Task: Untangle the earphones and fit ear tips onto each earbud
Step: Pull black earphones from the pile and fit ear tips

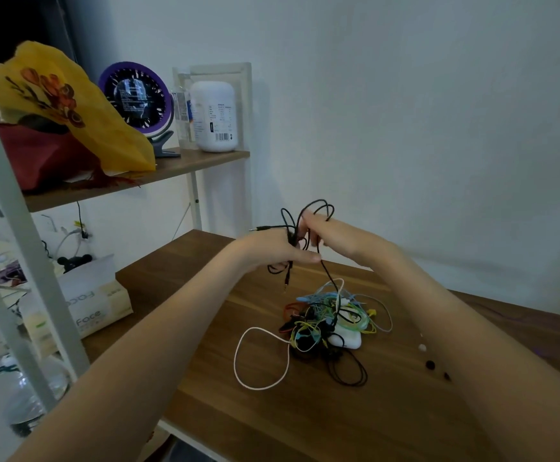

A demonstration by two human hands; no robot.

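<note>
Both hands are raised over the wooden table (238,411) at the centre of the frame, touching each other.

The left hand (272,248) grasps a bundle of black cable (308,208). Its fingers are curled round the strands and the thumb is stretched toward the right.

The right hand (333,235) holds the same cable just beside it, fingertips closed on the loops that rise above both hands.

One plug (258,229) sticks out to the left past the left hand. A second plug (286,285) hangs below the hands, clear of the table. One black strand runs down from the hands into the pile.

The pile of tangled earphones (325,315) lies on the table right of centre, below the hands. It contains black, white, yellow, blue, green and red cords.

A white cord loop (258,358) spreads out from the pile to the lower left, and a black loop (348,371) spreads below it.

A white case (345,340) sits partly under the pile.

Ear tips lie loose on the table at the right, close to the right forearm: one white ear tip (422,347) and two black ear tips (430,364).

On the shelf (185,165) at the upper left stand a yellow bag (71,105), a purple fan (135,96) and a white bottle (213,116).

A tissue pack (95,305) lies at the left, below the shelf.
</note>
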